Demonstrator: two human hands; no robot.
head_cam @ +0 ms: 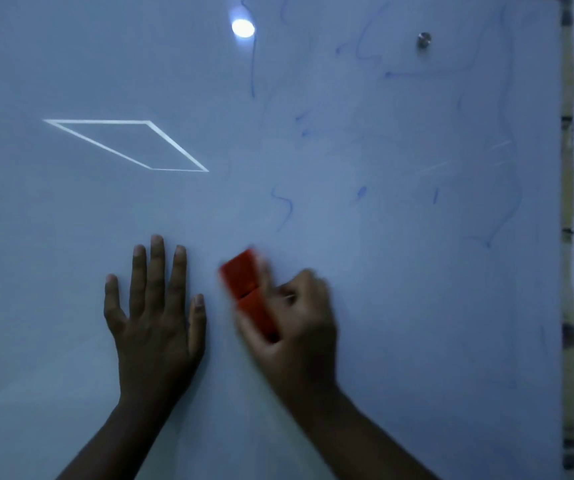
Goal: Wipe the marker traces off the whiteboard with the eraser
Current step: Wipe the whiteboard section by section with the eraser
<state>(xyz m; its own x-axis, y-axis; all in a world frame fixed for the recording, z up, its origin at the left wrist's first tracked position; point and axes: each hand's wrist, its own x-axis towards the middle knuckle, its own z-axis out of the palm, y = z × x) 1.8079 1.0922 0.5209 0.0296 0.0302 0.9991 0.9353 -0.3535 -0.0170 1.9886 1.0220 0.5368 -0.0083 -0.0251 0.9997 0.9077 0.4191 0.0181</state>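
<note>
The left hand [155, 313] lies flat on the whiteboard [71, 237], its forearm coming in from the near edge of the view and the palm pressed down. Its fingers [156, 268] are straight and slightly spread, pointing away to the far side, and they hold nothing.

Just right of it, the right hand [296, 327] reaches in from the near right at a slant, its forearm angled toward the far left. Its fingers [292, 289] are curled round a red eraser [247, 289], gripping it along its right side and near end; the hand and eraser are blurred. The eraser lies tilted on the board, its far end pointing up and to the left, near the left hand's thumb but apart from it.

Faint blue marker traces [500, 133] spread over the far and right parts of the board, with a small squiggle [283, 209] just beyond the eraser. A round light reflection [243, 27] and a bright outlined quadrilateral reflection [129, 143] show on the surface. A small metal stud [424, 39] sits near the far right corner.
</note>
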